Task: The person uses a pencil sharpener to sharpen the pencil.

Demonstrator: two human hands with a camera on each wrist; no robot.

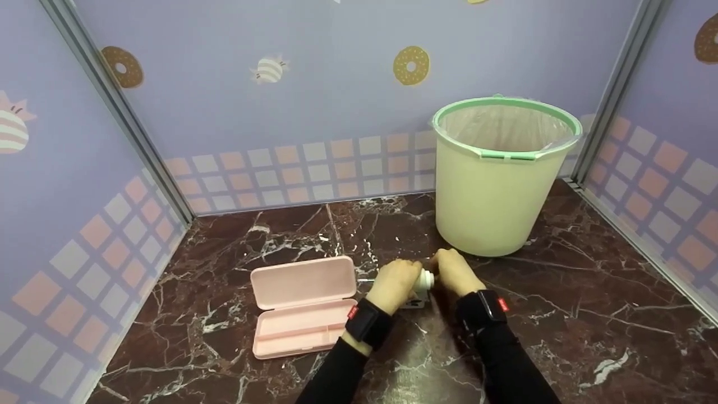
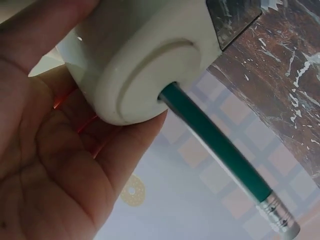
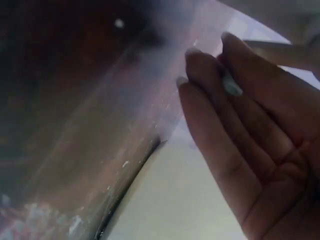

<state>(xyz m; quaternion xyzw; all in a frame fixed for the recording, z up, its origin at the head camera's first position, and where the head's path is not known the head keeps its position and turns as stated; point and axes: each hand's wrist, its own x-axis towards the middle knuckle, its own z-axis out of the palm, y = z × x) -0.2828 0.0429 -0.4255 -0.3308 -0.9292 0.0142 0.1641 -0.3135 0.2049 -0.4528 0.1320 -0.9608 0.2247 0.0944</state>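
Observation:
My left hand (image 1: 395, 283) grips a white pencil sharpener (image 2: 145, 55) just above the marble table (image 1: 561, 314). A green pencil (image 2: 220, 150) with a metal ferrule is stuck into a hole in the sharpener's face and points away to the left. In the head view only the sharpener's round white end (image 1: 427, 279) shows between my two hands. My right hand (image 1: 454, 272) is against that end. In the right wrist view its fingers (image 3: 225, 130) and thumb pinch a small pale part (image 3: 231, 86) there.
An open pink pencil case (image 1: 303, 306) lies flat on the table just left of my hands. A pale yellow bin (image 1: 499, 179) with a green rim and a plastic liner stands behind the hands at the right. Patterned walls close in three sides.

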